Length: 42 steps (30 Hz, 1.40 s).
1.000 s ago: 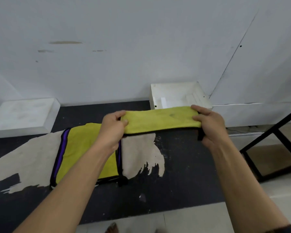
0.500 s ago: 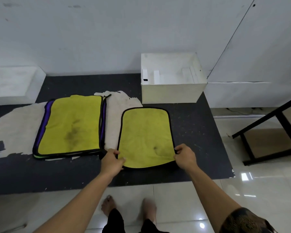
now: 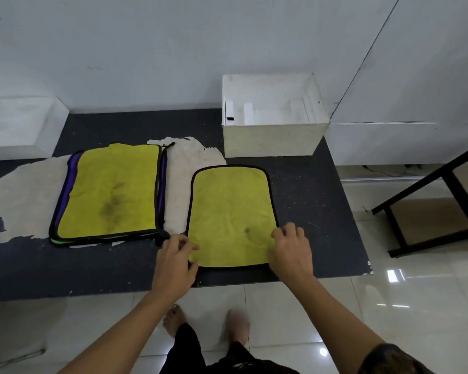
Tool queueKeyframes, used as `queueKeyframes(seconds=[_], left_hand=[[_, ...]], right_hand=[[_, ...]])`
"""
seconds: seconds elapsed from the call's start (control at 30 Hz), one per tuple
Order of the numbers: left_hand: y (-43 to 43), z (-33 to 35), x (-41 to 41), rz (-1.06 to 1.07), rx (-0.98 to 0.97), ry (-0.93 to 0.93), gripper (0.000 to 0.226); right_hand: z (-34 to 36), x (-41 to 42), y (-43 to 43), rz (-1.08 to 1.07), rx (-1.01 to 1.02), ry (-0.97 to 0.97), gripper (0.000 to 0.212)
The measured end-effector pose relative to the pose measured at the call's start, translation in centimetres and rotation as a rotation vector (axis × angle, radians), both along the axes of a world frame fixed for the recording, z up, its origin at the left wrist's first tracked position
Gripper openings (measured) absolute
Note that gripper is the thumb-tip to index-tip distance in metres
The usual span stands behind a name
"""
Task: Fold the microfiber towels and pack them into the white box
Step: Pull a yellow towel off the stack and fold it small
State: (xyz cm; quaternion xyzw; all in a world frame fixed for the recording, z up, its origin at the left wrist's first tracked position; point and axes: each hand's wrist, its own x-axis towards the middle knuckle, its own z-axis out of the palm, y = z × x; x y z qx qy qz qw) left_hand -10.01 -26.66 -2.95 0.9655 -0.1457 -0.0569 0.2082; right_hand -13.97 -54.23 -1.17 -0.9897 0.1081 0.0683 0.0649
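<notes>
A yellow microfiber towel [image 3: 231, 211] with black trim lies spread flat on the dark table, just in front of the white box [image 3: 270, 143]. The box stands open-topped at the back of the table, with only white inserts visible inside. My left hand [image 3: 174, 261] pinches the towel's near-left corner between thumb and curled fingers. At the near-right corner, my right hand [image 3: 291, 249] covers the fabric with its fingers curled on it. A stack of towels [image 3: 110, 193], yellow on top with purple edges showing, lies to the left.
The dark table [image 3: 308, 211] has worn pale patches and ends just before my bare feet. A white block [image 3: 19, 125] sits at the back left against the wall. A black metal frame [image 3: 427, 206] stands on the tiled floor to the right.
A second ago both hands held the yellow towel stretched in the air near the box. It now lies flat on the table, with my hands still at its near corners.
</notes>
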Motion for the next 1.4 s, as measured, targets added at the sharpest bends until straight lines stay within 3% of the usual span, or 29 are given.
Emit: queueKeyframes(seconds=[0.17,0.27,0.37,0.63,0.73,0.9,1.4], left_hand=[[0.4,-0.3,-0.3,-0.283,0.111,0.003,0.028],[0.5,-0.2,-0.7,-0.303,0.136,-0.006,0.015],[0.4,-0.3,-0.9,-0.252,0.179,0.009,0.026],[-0.1,-0.2,-0.4,-0.116,0.097,0.086,0.021],[0.2,-0.2,-0.2,-0.126,0.090,0.103,0.016],[0.4,-0.2,-0.2,-0.191,0.129,0.109,0.014],[0.7,-0.2,-0.8,-0.217,0.268,0.054,0.019]], right_hand=[[-1.1,-1.1,1.0,0.334,0.043,0.070,0.043],[-1.1,-1.7,0.9,0.365,0.003,0.050,0.030],[-0.9,-1.8,1.1,0.358,-0.050,0.013,0.030],[-0.6,-2.4,3.5,0.197,-0.104,0.039,0.025],[-0.7,-2.1,3.7,0.172,-0.105,0.055,0.036],[-0.3,-1.8,3.7,0.165,-0.109,0.051,0.022],[-0.9,-3.5,-0.3,0.189,-0.014,-0.084,0.032]])
